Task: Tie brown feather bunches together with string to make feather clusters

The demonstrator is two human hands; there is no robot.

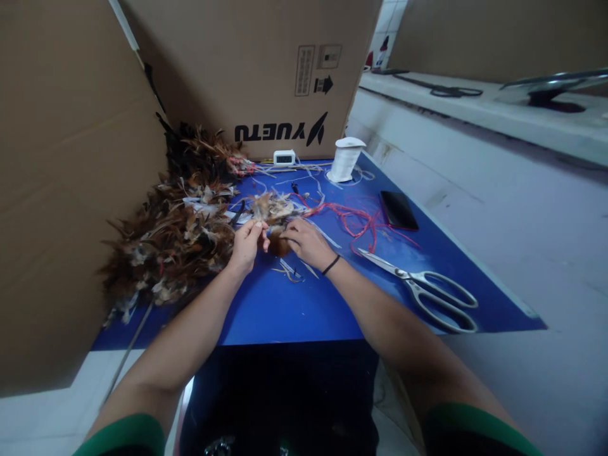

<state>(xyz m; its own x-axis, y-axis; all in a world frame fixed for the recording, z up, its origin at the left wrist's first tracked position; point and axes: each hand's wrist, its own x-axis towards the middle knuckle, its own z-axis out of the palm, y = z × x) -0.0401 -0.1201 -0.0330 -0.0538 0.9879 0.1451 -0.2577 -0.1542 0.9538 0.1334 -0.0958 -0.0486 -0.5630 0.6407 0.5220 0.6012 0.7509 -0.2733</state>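
Note:
My left hand (249,244) is closed in a pinch over the middle of the blue table; what lies between its thumb and finger is too small to make out. Beside it, my right hand (308,242), with a black band at the wrist, has its fingertips closed on brown feathers (279,246). Just beyond both hands lies a loose bunch of pale and tan feathers (273,206). Red string (354,218) trails in a tangle to the right of that bunch. A few cut feather quills (289,271) are scattered on the table nearer to me.
A large pile of brown feathers (175,234) covers the left side. Large scissors (422,288) and a dark phone (399,210) lie at right. A white spool (346,160) and small white device (284,158) stand before a cardboard box (256,69). Another cardboard panel (61,190) borders the left.

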